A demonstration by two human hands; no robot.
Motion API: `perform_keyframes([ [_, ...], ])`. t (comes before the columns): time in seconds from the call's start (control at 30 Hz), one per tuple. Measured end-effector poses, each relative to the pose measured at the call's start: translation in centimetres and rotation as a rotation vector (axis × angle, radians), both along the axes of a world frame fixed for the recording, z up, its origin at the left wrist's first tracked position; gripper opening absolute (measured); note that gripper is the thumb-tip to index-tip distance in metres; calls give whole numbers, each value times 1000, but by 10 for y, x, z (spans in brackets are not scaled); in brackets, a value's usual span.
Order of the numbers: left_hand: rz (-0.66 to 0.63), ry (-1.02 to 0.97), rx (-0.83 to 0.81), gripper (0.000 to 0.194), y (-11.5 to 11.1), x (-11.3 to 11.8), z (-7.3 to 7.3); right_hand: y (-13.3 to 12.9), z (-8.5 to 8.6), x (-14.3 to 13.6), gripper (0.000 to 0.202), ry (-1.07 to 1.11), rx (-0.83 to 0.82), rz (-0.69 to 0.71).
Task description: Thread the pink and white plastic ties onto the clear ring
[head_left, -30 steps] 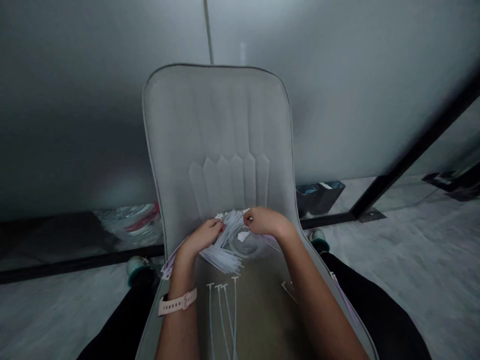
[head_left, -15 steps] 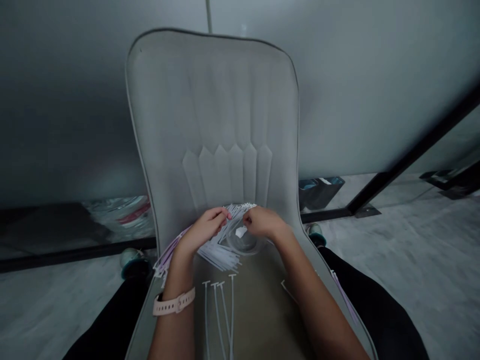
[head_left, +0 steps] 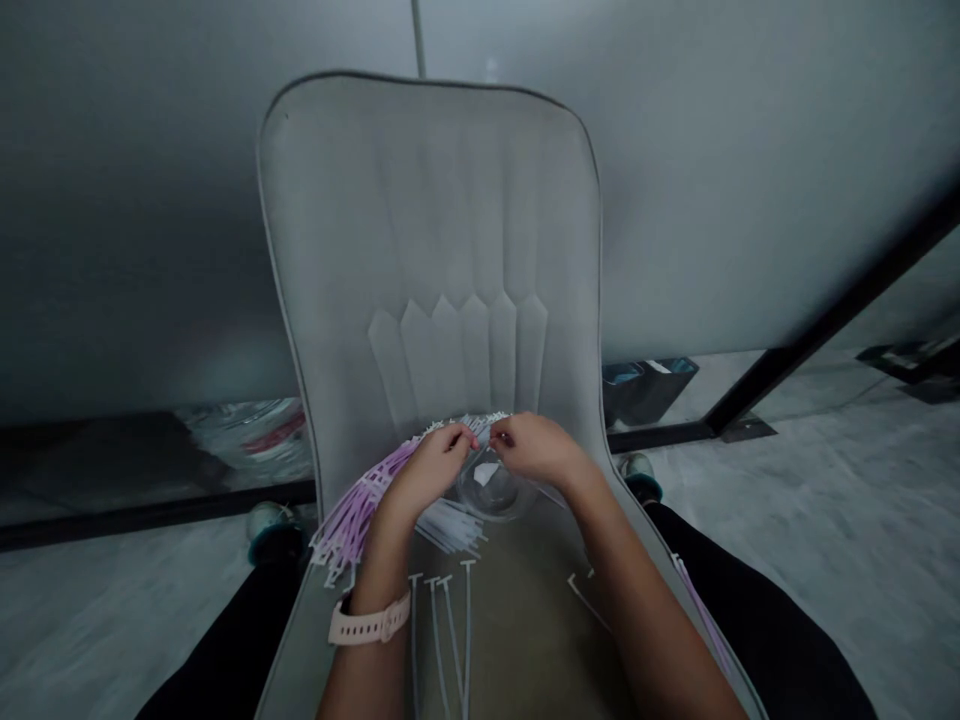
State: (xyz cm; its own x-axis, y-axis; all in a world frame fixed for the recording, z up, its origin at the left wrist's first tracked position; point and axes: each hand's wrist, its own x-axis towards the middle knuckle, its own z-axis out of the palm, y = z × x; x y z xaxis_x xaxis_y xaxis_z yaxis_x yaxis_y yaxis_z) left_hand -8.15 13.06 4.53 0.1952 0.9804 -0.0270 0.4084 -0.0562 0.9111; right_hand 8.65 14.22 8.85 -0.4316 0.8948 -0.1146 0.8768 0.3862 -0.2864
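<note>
My left hand (head_left: pixel 442 462) is closed in a pinch above the pile of white T-ended plastic sticks (head_left: pixel 452 526). Facing it, my right hand (head_left: pixel 538 447) has its fingers curled and pinched together, a short gap from the left fingertips. Anything between either set of fingertips is too small to make out. Beneath them sits a clear round container (head_left: pixel 501 508) with a white scrap (head_left: pixel 485 473) in it. Beside my left wrist, purple T-ended sticks (head_left: pixel 356 510) fan out over the seat's left edge.
Everything lies on a grey padded chair (head_left: pixel 517 620). Several separate white sticks (head_left: pixel 441 640) lie at the seat's front, and another (head_left: pixel 585 598) is near my right forearm. More purple sticks (head_left: pixel 703 610) rest on the right edge. Behind stands a glossy panel (head_left: pixel 712 200).
My left hand has moved right, nearer to my right hand, uncovering more of the purple sticks. My right hand has shifted slightly, and the whole view has moved a little.
</note>
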Motion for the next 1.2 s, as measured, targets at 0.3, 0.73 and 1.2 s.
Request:
perform_keyframes([
  [0.3,37,-195,64,26,-13,11,31,2,19,39,24,890,-267,19],
  [0.73,-7,-367,-4,30,-22,35,33,13,4,39,23,1410,-462,-80],
  [1.2,49,-437,-4,31,-27,40,39,7,14,24,19,1695,-668,-105],
])
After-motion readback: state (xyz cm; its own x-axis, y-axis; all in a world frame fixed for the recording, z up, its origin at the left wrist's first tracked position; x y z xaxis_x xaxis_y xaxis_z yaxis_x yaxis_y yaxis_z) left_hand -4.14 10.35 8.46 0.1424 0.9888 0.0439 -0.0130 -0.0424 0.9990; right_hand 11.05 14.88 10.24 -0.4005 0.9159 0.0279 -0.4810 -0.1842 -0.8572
